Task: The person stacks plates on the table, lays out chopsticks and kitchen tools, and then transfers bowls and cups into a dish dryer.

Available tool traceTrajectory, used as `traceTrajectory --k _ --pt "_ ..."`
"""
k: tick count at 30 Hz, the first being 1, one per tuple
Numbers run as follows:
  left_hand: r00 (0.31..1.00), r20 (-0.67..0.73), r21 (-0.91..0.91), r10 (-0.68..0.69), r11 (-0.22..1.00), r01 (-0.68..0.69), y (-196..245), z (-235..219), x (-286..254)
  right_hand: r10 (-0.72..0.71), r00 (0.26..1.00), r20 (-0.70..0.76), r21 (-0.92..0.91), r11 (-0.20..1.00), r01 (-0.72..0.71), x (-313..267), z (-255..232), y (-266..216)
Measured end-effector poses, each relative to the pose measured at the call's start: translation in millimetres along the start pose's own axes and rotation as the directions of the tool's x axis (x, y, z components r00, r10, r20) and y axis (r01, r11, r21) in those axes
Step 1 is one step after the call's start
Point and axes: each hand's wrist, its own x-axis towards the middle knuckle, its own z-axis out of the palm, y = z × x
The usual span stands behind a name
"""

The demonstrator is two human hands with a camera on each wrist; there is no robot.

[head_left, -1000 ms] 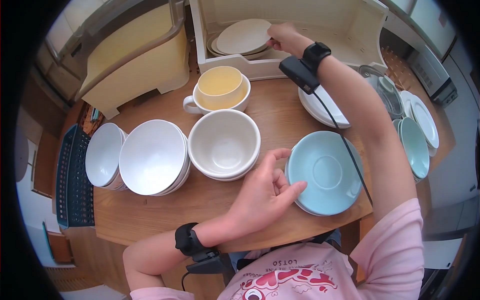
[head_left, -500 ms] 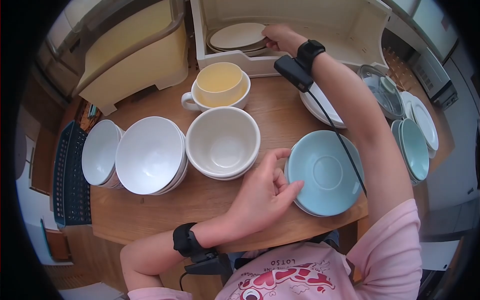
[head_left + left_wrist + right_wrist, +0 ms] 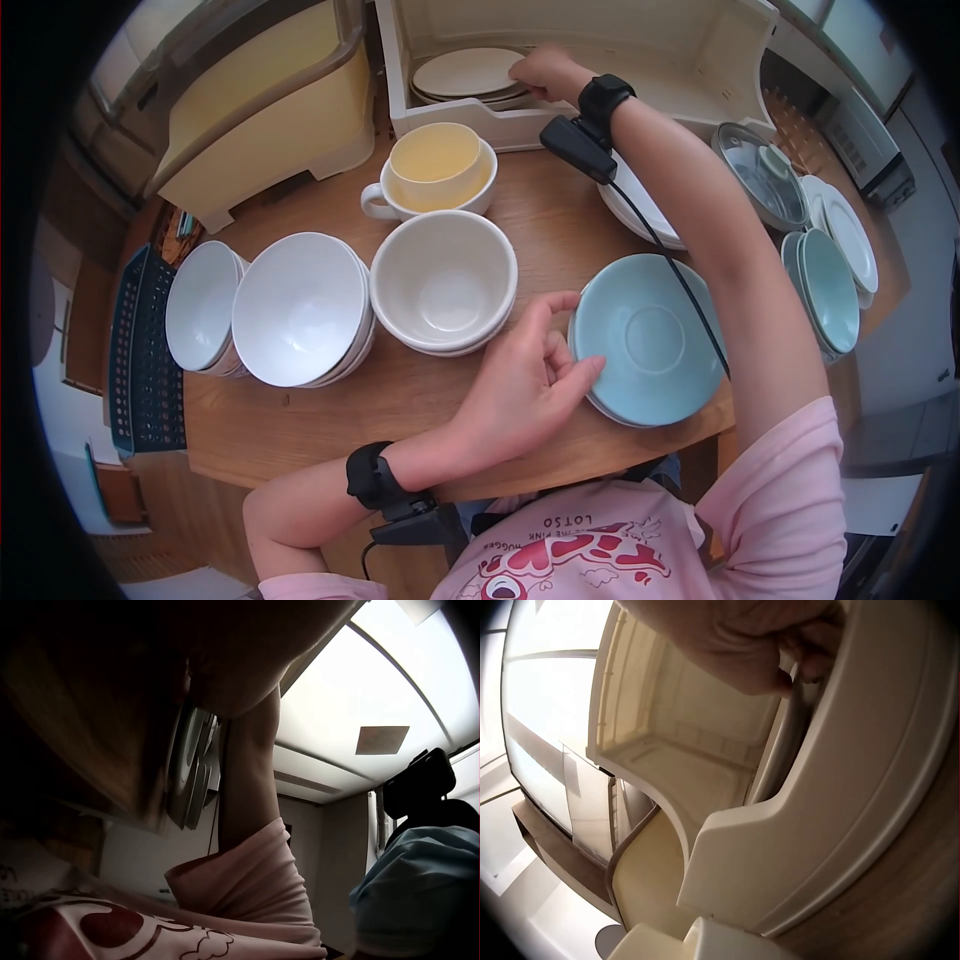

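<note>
Inside the cream bin (image 3: 640,115), my right hand (image 3: 552,76) pinches the right rim of the top cream plate (image 3: 465,72), which lies over other plates at the bin's left end. In the right wrist view, the fingers of my right hand (image 3: 757,645) reach behind the bin's front wall (image 3: 780,832) to the plate edge (image 3: 776,761). My left hand (image 3: 520,385) is by the left rim of the stacked blue plates (image 3: 645,340), fingers loosely curled, index fingertip at the rim and thumb tip over it; whether they touch is unclear.
White bowls (image 3: 300,310) and a cream bowl (image 3: 445,280) stand left of my left hand. Behind are a yellow cup (image 3: 435,155) in a white mug, and a yellow bin (image 3: 270,120). White plates (image 3: 640,205) lie under my right forearm; a glass lid (image 3: 760,175) is farther right.
My right hand has shifted left inside the bin with the top cream plate, which has moved left and now lies flatter. The left hand has stayed nearly in place.
</note>
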Motion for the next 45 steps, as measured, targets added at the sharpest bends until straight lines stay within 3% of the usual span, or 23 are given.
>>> traceTrajectory --k 8,10,11,14,18,20,22,24,27,31,33,37,40,42,45 --pt "1.0 0.02 -0.024 -0.009 1.0 0.01 -4 1 0 -0.022 0.999 0.047 -0.091 0.995 0.026 -30 -24 -11" --pt "1.0 0.012 -0.01 0.0 1.0 0.0 -4 0 0 -0.144 0.988 0.059 0.05 0.989 0.141 -40 -39 -8" --pt "1.0 0.016 -0.01 -0.001 1.0 0.001 -4 1 0 -0.14 0.988 0.057 0.05 0.989 0.137 -48 -46 -10" --pt "1.0 -0.01 -0.02 -0.003 1.0 0.003 -3 1 0 -0.139 0.99 0.034 -0.105 0.984 0.142 -81 -65 -13" --pt "1.0 -0.012 -0.015 -0.01 1.0 0.01 -1 1 0 -0.32 0.919 0.232 -0.224 0.902 0.37 -156 -100 -4" --pt "1.0 -0.003 -0.017 -0.021 1.0 0.021 0 1 0 -0.305 0.879 0.366 -0.162 0.91 0.382 -188 -118 1" --pt "1.0 -0.017 -0.025 -0.004 1.0 0.004 -1 2 0 -0.159 0.887 0.434 -0.297 0.904 0.308 -227 -133 -3" --pt "1.0 -0.012 -0.018 -0.004 1.0 0.004 -3 2 0 -0.155 0.846 0.511 -0.445 0.794 0.414 -250 -139 4" --pt "1.0 -0.025 -0.01 -0.015 1.0 0.014 -2 3 0 -0.046 0.84 0.54 -0.547 0.74 0.392 -275 -132 24" --pt "1.0 -0.022 0.003 -0.009 1.0 0.009 -3 4 1 -0.003 0.82 0.572 -0.523 0.769 0.368 -281 -119 48" --pt "0.998 -0.024 -0.035 -0.049 0.998 0.048 0 4 0 -0.006 0.807 0.59 -0.382 0.879 0.286 -275 -119 58" --pt "0.998 -0.02 -0.043 -0.063 0.997 0.062 5 3 -1 0.047 0.809 0.586 -0.328 0.926 0.184 -274 -123 55" --pt "0.994 -0.013 -0.08 -0.108 0.991 0.107 8 2 -1 -0.028 0.768 0.64 -0.168 0.97 0.176 -267 -130 64" --pt "0.995 -0.011 -0.105 -0.099 0.99 0.097 4 0 0 -0.128 0.757 0.641 0.054 0.991 0.123 -263 -136 67" --pt "0.995 -0.004 -0.121 -0.104 0.987 0.103 6 0 -1 -0.156 0.798 0.581 0.059 0.987 0.15 -257 -150 59"
